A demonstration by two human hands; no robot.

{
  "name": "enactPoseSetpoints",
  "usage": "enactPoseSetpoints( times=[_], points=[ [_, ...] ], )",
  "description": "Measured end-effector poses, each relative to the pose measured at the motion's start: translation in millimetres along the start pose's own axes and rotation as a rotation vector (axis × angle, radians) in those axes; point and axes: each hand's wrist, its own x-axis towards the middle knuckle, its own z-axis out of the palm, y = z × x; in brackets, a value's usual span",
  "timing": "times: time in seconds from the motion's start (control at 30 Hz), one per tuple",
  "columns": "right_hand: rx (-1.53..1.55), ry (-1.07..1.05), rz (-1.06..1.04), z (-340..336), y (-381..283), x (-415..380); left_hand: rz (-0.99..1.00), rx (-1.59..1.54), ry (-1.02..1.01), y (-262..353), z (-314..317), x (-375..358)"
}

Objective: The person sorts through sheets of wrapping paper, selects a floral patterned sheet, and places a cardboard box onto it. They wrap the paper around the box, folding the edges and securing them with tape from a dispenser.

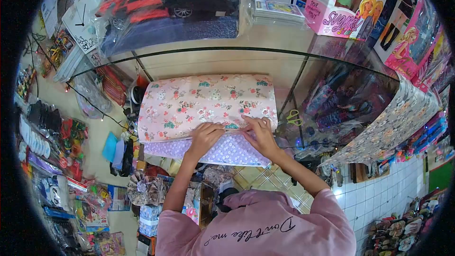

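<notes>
A large sheet of pink floral paper [189, 97], its surface curved, lies on the glass counter. Below its near edge shows purple paper with small white flowers [213, 150]. At the pink paper's near edge, my left hand [207, 135] rests with its fingers bent together on the edge; anything between them is too small to tell. My right hand [258, 132] is close beside it, thumb and fingers pinching the same edge. Yellow-green scissors [294, 117] lie to the right of the paper.
A glass shelf edge [218, 48] runs beyond the paper, with a wrapped toy car [185, 12] and a doll box [348, 4] on top. Grey floral paper [393, 123] hangs at the right. Packaged goods [57, 189] fill the left side; a string of lights [90, 104] crosses there.
</notes>
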Motion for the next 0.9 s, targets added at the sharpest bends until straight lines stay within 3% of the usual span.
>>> enactPoseSetpoints(
  times=[0.07,0.27,0.47,0.9],
  points=[
    [0.120,-0.010,0.013,3.3,9.1,0.1,-0.025,-0.031,-0.031,-1.0,-2.2,0.5],
    [-0.011,0.027,-0.048,8.1,13.3,-4.4,-0.075,-0.013,-0.016,-1.0,2.7,1.2],
    [-0.110,0.048,-0.062,11.2,14.5,-7.5,0.022,0.073,-0.100,-4.7,2.8,-3.4],
    [-0.066,0.169,-0.007,19.5,9.0,-10.0,0.093,0.005,-0.044,-7.4,1.0,19.5]
  ],
)
